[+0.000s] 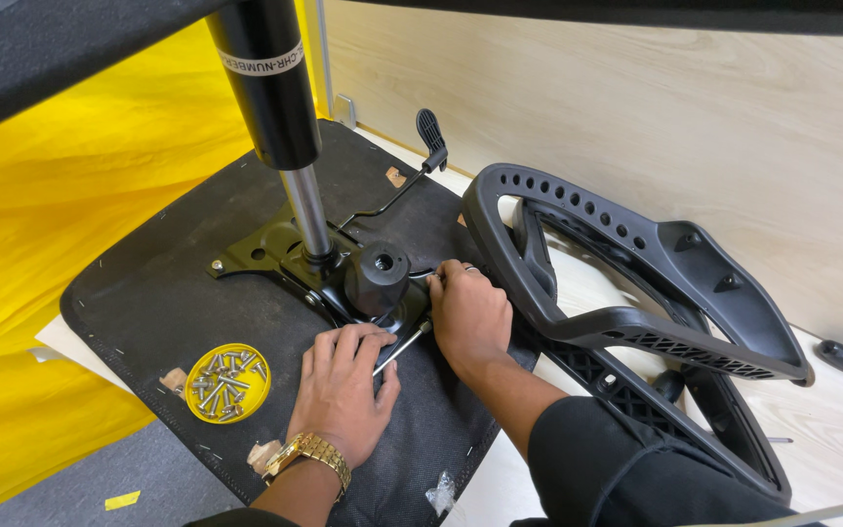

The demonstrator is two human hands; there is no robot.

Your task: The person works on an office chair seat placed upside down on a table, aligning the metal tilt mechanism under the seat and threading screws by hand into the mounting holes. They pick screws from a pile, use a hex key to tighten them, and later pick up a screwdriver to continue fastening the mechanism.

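Note:
An upturned black chair seat [158,293] lies on the table with a black metal mechanism plate [275,249] on it and a gas lift cylinder [280,107] standing up from it. My left hand [343,385], with a gold watch, rests flat on the seat just in front of the plate. A thin metal tool [404,344] passes from under my left hand's fingers to my right hand. My right hand [468,314] is closed around that tool's end at the plate's near right corner, beside the black round knob [379,273].
A yellow round lid [227,383] with several screws sits on the seat to the left. A black plastic chair back frame [636,293] lies to the right. A lever with a paddle [428,137] points away. Yellow sheet on the left, wooden wall behind.

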